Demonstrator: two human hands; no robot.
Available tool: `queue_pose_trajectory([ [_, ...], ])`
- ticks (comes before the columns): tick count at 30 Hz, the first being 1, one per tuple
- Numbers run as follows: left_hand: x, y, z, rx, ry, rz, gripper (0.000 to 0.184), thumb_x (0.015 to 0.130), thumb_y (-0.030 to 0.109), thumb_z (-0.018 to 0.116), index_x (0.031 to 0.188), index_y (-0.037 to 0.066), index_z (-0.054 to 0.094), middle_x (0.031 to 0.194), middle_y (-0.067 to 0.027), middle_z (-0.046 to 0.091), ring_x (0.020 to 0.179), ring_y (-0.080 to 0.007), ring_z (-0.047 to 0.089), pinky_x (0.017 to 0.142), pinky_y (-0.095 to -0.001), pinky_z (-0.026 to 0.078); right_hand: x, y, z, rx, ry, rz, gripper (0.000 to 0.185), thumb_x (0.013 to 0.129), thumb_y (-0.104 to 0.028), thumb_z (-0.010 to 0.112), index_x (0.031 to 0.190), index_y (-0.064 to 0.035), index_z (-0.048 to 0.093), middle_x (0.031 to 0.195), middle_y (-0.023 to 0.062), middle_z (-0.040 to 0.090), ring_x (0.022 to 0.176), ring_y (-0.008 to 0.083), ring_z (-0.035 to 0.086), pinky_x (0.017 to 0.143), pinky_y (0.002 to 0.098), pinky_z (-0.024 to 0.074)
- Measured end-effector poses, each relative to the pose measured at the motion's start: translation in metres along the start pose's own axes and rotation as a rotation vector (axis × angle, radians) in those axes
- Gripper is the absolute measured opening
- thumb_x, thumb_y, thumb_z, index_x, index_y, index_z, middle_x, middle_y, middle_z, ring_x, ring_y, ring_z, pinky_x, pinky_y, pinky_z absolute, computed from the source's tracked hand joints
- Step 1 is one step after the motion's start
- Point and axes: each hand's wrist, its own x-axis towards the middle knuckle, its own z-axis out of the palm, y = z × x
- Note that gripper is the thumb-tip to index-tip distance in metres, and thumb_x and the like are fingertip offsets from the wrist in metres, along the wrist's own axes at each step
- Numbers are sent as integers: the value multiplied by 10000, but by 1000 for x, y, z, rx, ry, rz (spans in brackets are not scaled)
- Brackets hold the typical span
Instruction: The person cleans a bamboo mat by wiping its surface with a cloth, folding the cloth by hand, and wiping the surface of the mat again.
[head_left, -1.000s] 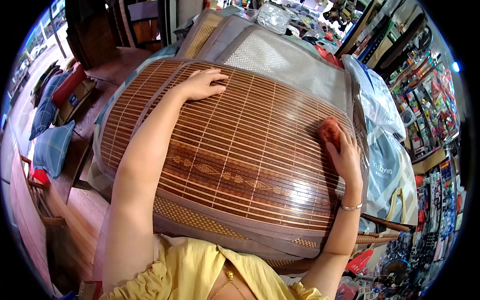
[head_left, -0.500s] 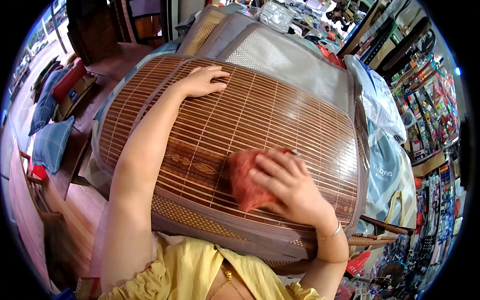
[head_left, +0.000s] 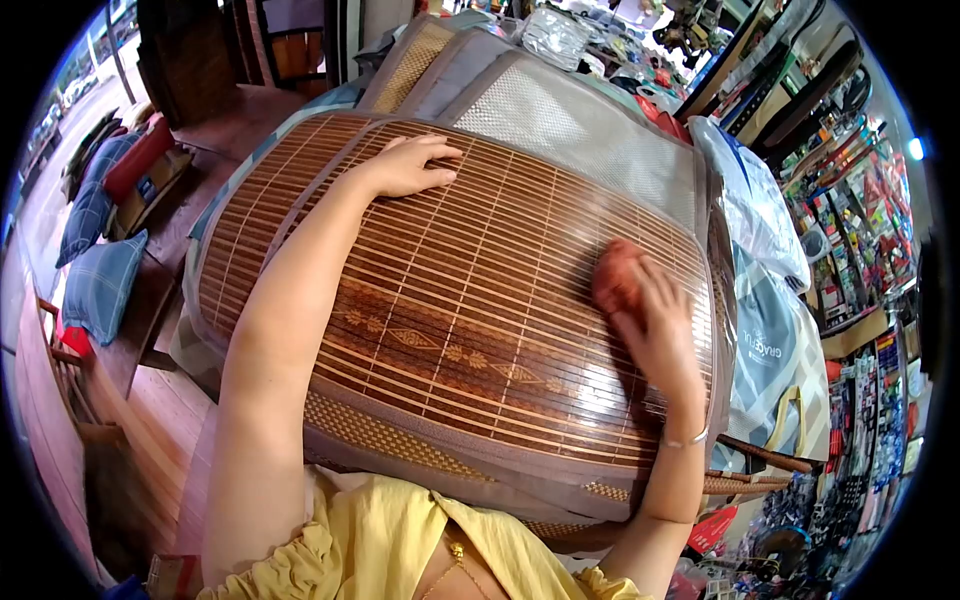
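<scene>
A brown slatted bamboo mat [head_left: 470,270] with a darker patterned band lies in front of me, edged in grey cloth. My left hand [head_left: 408,165] rests flat on its far left part, fingers spread, holding nothing. Toward the mat's right side, my right hand [head_left: 658,315] is closed on a reddish cloth [head_left: 618,277], which is bunched up against the slats. Part of the cloth is hidden by the fingers. Beneath the brown mat's near edge, a woven tan mat [head_left: 390,430] shows.
Behind lies a silvery woven mat [head_left: 570,125]. At right are a plastic-wrapped package [head_left: 755,200] and a blue-grey bag [head_left: 775,345], with shelves of small goods [head_left: 850,250] beyond. Blue checked cushions [head_left: 105,285] sit at left near a wooden bench.
My right hand has moved the reddish cloth away from me and to the right across the mat, uncovering more of the patterned band. My left hand has stayed in place.
</scene>
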Motion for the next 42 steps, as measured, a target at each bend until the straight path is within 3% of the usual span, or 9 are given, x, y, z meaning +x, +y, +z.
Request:
queue_pose_trajectory([
  [6, 2, -5, 2, 19, 10, 57, 570, 925, 509, 520, 1409, 212, 465, 1539, -115, 299, 1430, -295, 250, 1173, -444, 151, -11, -90, -23, 247, -174, -590, 651, 766, -314, 740, 1361, -174, 515, 1400, 102, 481, 1309, 342, 408, 1076, 512, 299],
  [9, 0, 1, 1, 6, 7, 4, 568, 920, 506, 529, 1406, 220, 470, 1538, -115, 303, 1424, -314, 258, 1169, -453, 164, -7, -82, -23, 293, -217, -569, 642, 768, -317, 737, 1358, -172, 529, 1429, 104, 464, 1345, 327, 380, 1102, 506, 281],
  [13, 2, -2, 3, 11, 17, 17, 566, 918, 510, 531, 1404, 224, 475, 1537, -104, 309, 1417, -325, 271, 1169, -458, 167, 5, -29, -8, 190, -45, -195, 651, 761, -219, 758, 1351, -106, 508, 1407, 150, 476, 1299, 361, 416, 1091, 494, 305],
  [17, 0, 0, 1, 15, 15, 14, 568, 920, 513, 528, 1406, 223, 473, 1536, -103, 312, 1416, -320, 276, 1171, -456, 162, 4, 35, -5, -54, 2, 248, 561, 863, -272, 675, 1365, -99, 494, 1413, 113, 484, 1289, 324, 434, 1081, 483, 315],
  [20, 0, 1, 0, 10, 15, 20, 570, 920, 516, 528, 1407, 224, 472, 1535, -108, 313, 1417, -311, 279, 1170, -454, 161, 1, 43, -5, -70, 24, 339, 574, 860, -276, 679, 1373, -105, 486, 1414, 109, 485, 1287, 318, 437, 1077, 487, 315],
  [22, 1, -1, 1, 8, 20, 16, 571, 920, 518, 527, 1406, 224, 472, 1535, -109, 312, 1417, -307, 278, 1170, -452, 158, 2, 21, -11, -172, -35, 282, 575, 859, -253, 680, 1378, -109, 478, 1404, 117, 492, 1275, 314, 446, 1068, 480, 324],
  [31, 5, -7, 3, 9, -11, 55, 558, 925, 492, 544, 1419, 248, 453, 1552, -99, 275, 1436, -346, 205, 1163, -501, 189, -12, -87, -35, 243, -202, -487, 634, 697, -239, 783, 1281, -127, 563, 1380, 106, 486, 1282, 337, 422, 1041, 496, 336],
  [35, 0, -1, 1, 7, 8, 29, 567, 925, 520, 514, 1403, 219, 473, 1533, -121, 310, 1426, -284, 265, 1172, -434, 147, -8, -65, -38, 214, -136, -335, 556, 750, -231, 751, 1249, -100, 542, 1255, 148, 532, 1187, 351, 472, 991, 471, 378],
  [42, 1, -4, 2, 10, 10, 43, 578, 925, 523, 511, 1407, 208, 466, 1533, -126, 309, 1425, -281, 270, 1171, -453, 138, -7, 36, -23, -331, -21, 351, 508, 842, -296, 667, 1204, 18, 501, 1097, 195, 576, 1018, 371, 540, 856, 457, 461],
])
